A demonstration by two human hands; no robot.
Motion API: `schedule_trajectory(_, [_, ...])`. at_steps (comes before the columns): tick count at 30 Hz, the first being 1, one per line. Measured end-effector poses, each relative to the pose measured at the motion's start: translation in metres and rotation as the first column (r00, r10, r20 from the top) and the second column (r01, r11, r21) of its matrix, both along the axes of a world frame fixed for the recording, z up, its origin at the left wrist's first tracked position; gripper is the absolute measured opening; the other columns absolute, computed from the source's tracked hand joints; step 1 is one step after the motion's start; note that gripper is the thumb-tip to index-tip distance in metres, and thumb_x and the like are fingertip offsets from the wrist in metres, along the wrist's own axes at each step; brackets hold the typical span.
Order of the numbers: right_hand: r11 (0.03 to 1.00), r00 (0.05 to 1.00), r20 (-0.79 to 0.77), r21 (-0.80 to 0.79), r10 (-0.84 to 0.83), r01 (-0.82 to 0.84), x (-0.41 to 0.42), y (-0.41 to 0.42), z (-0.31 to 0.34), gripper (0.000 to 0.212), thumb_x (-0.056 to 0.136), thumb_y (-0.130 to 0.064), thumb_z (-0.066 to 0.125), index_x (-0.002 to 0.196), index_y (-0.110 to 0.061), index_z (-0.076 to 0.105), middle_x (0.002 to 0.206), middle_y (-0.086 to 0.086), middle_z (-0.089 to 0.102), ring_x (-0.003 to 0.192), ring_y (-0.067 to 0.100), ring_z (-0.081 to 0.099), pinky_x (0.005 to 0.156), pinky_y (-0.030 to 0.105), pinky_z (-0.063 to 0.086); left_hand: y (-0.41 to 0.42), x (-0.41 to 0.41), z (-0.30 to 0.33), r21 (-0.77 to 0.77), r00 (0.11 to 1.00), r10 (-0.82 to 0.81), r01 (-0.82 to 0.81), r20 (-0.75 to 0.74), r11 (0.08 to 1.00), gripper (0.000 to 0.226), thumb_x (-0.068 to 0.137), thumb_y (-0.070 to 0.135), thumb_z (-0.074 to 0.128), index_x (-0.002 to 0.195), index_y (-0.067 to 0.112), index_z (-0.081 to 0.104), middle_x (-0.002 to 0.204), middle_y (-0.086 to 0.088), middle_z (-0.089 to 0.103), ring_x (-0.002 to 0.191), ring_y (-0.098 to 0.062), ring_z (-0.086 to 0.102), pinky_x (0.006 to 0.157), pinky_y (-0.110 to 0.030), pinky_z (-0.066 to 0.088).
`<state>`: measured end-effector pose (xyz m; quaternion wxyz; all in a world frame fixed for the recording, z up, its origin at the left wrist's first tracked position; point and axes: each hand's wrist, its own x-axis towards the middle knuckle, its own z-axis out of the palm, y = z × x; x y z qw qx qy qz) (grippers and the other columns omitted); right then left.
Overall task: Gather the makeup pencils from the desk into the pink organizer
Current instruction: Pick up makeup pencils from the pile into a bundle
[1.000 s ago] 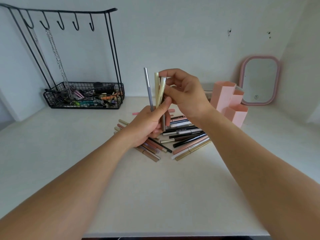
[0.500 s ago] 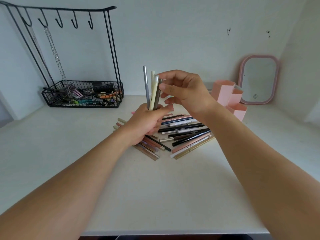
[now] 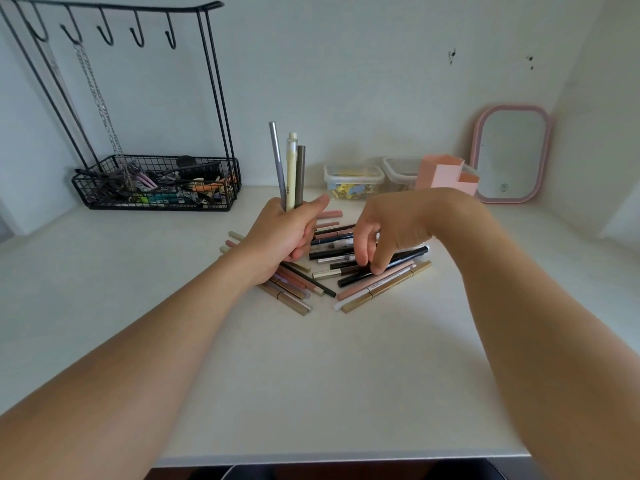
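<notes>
On the counter (image 3: 311, 375) lay the pencil pile (image 3: 349, 268); left hand (image 3: 280, 237) clutched three upright pencils (image 3: 291, 168), right hand (image 3: 388, 230) pinched a black pencil (image 3: 401, 259). Light, stiff, probably slippery: best taken mid-barrel.

Head view. Two forearms enter from the lower corners of the frame, both bare from the frame edge to the fingertips. No sleeve or cuff is visible on either arm. Left hand (image 3: 280, 233): no ring, band or watch seen at the wrist or on the visible fingers. Right hand (image 3: 398, 226): likewise unadorned. Fingernails appear short and unpainted, though motion blur at the right fingertips (image 3: 377, 268) makes this uncertain.
</notes>
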<state>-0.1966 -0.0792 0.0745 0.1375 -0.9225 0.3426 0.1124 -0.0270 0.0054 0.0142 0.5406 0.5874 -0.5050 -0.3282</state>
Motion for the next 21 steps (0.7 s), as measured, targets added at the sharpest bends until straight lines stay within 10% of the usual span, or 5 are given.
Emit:
schedule_trajectory(12, [0.996, 0.998, 0.058, -0.080, 0.030, -0.025, 0.007, 0.002, -0.012, 0.018, 0.071, -0.021, 0.084, 0.070, -0.034, 0.071, 0.081, -0.018, 0.068, 0.083, 0.002, 0.061, 0.086, 0.029, 0.047, 0.002, -0.004, 0.002, -0.007, 1.000, 0.008, -0.008, -0.025, 1.000, 0.061, 0.099, 0.041, 0.060, 0.039, 0.028, 0.061, 0.052, -0.005, 0.037, 0.044, -0.016, 0.033, 0.044, -0.024, 0.024])
schedule_trajectory(21, [0.994, 0.996, 0.062, -0.093, 0.068, -0.062, 0.010, 0.001, -0.013, 0.021, 0.072, -0.025, 0.086, 0.067, -0.038, 0.070, 0.078, -0.020, 0.068, 0.081, 0.000, 0.060, 0.080, 0.024, 0.040, -0.003, 0.003, -0.001, 0.016, 0.989, 0.096, -0.095, -0.110, 0.995, 0.059, 0.090, 0.046, 0.070, 0.045, 0.023, 0.040, 0.050, -0.001, 0.039, 0.045, -0.016, 0.037, 0.042, -0.022, 0.023])
